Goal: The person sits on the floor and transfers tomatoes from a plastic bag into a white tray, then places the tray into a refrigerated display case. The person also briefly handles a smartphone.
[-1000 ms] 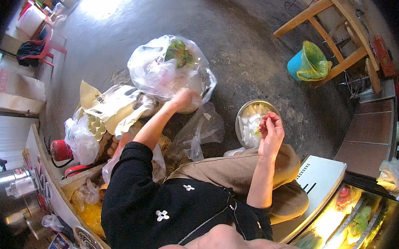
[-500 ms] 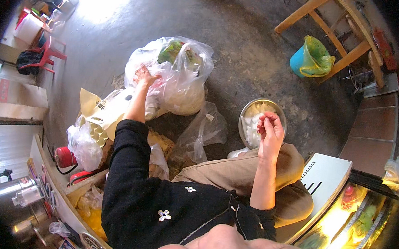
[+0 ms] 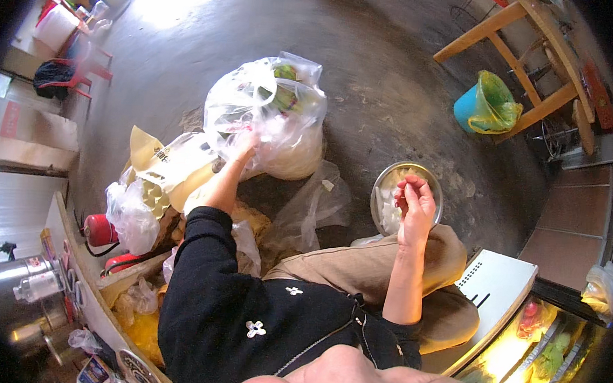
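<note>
My left hand (image 3: 246, 144) reaches to a large clear plastic bag (image 3: 299, 138) with green and white contents, standing on the floor ahead. Plastic film and blur hide its fingers. Over the near edge of a round metal bowl (image 3: 438, 192), my right hand (image 3: 415, 202) is raised with its fingers curled together. Whatever those fingers hold, if anything, is too small to make out. White and pale yellowish pieces (image 3: 390, 204) lie in the bowl.
Left of the bag are a cream paper sack (image 3: 175, 159), an egg tray (image 3: 155, 198) and a white plastic bag (image 3: 133, 216). A red fire extinguisher (image 3: 99, 231) stands at the left. A blue bin (image 3: 466, 108) with a yellow liner stands by a wooden frame (image 3: 514, 64).
My left hand has moved right and nearer, and its fingers have gone from visible on the bag to hidden. My right hand stays above the bowl. The view has shifted slightly.
</note>
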A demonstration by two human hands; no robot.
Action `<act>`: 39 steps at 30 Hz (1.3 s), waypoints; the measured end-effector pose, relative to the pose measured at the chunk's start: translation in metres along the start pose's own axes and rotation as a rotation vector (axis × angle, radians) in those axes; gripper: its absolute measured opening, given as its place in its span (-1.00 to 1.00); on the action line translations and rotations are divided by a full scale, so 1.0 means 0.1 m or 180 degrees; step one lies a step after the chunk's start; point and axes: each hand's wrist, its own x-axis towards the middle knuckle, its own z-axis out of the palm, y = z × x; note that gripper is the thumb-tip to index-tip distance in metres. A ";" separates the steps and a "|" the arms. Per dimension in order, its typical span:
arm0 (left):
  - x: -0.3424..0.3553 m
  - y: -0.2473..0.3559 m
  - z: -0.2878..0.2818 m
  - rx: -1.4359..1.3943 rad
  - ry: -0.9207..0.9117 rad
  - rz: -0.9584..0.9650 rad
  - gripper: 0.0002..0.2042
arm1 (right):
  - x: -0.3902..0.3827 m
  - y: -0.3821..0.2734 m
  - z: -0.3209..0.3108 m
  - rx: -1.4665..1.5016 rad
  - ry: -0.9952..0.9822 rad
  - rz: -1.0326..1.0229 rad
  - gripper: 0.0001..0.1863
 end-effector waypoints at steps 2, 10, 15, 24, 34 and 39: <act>0.02 -0.09 -0.16 0.0165 -0.0249 0.0376 -0.38 | -0.01 -0.02 0.06 -0.0051 -0.0074 0.0014 -0.86; -0.57 -0.15 -0.97 -0.1931 0.1205 0.0635 -0.66 | 0.01 0.01 0.00 -0.0207 -0.0067 -0.0128 -0.86; -1.47 -0.23 -1.55 -0.3399 0.3510 0.1009 -0.71 | -0.05 0.02 0.06 -0.0545 -0.0444 -0.0182 -0.84; -2.80 0.20 -1.44 -0.2473 0.3708 0.2295 -0.81 | -0.46 -0.29 0.47 -0.1149 -0.1950 -0.1239 0.20; -3.46 1.05 -1.38 -0.1718 0.3008 0.2876 -0.55 | -0.93 -0.78 0.08 0.1035 -0.0131 -0.0814 -0.62; -3.47 1.08 -1.42 -0.1903 0.2690 0.2803 -0.30 | -1.02 -1.13 -0.83 0.3088 -0.0731 -0.1054 -0.54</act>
